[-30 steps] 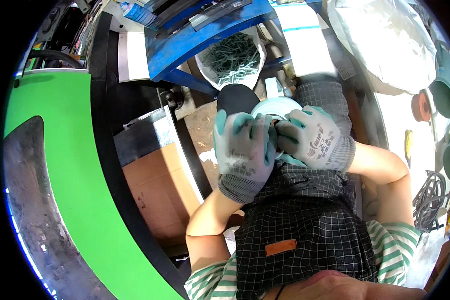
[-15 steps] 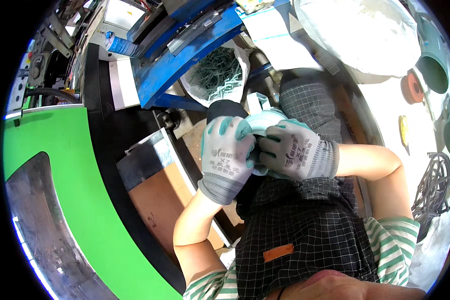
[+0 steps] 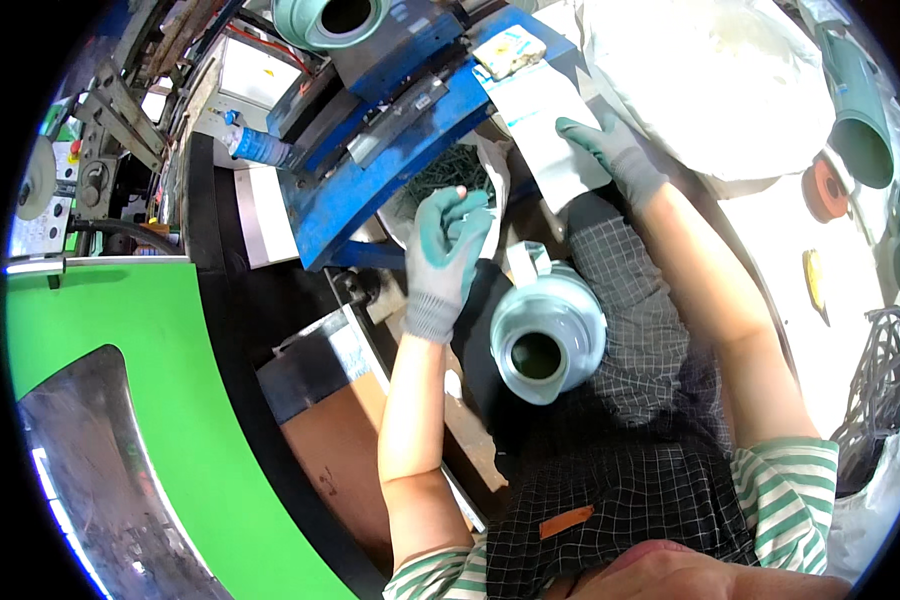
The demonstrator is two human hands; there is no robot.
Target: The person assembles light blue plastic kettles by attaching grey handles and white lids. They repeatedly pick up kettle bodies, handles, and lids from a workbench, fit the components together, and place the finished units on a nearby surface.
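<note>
Both gloved hands have let go of the pale teal, funnel-shaped metal housing (image 3: 547, 335) they were clasping together half a second ago, and they now reach away from it. That housing rests on the seated person's lap, on a dark checked apron (image 3: 650, 330), with its round dark opening facing up and nothing gripping it.

The left hand (image 3: 448, 250), in a grey-green work glove, hangs open with fingers loosely curled above a white bag of small dark screws (image 3: 450, 175), close to it but not visibly touching. The right hand (image 3: 610, 150) stretches further forward, fingers spread and empty, over a white sheet (image 3: 545, 130) lying beside the blue steel machine frame (image 3: 370, 180).

The step looks like fetching fasteners or a part for the housing; the next move would likely call for a dip into the bag with a fine pinch.

Room is tight: the blue frame's edge sits just above the left hand, a brown cardboard box (image 3: 340, 440) flanks the left forearm, and a large white sack (image 3: 710, 80) crowds the right.
</note>
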